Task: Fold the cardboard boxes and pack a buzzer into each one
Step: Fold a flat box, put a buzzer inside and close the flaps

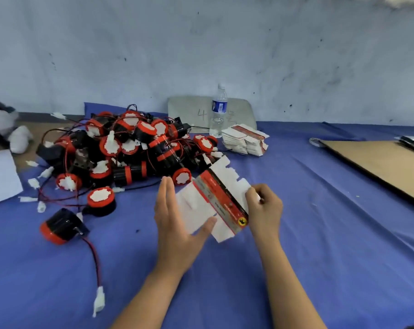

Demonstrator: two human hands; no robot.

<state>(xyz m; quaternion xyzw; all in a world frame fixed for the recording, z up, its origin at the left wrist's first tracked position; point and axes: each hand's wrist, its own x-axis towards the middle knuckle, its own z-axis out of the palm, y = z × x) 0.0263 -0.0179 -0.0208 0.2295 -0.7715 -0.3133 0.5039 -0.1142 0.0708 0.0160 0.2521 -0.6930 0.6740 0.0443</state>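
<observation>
I hold a flat, unfolded cardboard box (pixel 213 200), white inside with a red and black printed band, above the blue cloth. My left hand (pixel 177 224) lies flat against its left panel, thumb under the lower edge. My right hand (pixel 262 207) pinches the box's right edge. A heap of black and red buzzers (pixel 130 148) with red-black wires lies behind and to the left. One loose buzzer (pixel 61 226) lies on its side at the front left, and another (pixel 100 200) stands near it. A stack of flat boxes (pixel 245 140) sits at the back.
A clear water bottle (pixel 219 110) stands before a grey board (pixel 196 112) by the wall. A brown cardboard sheet (pixel 386 167) lies at the right. White paper (pixel 0 176) lies at the left edge. A white connector (pixel 98 302) on its wire trails across the blue cloth (pixel 319 245).
</observation>
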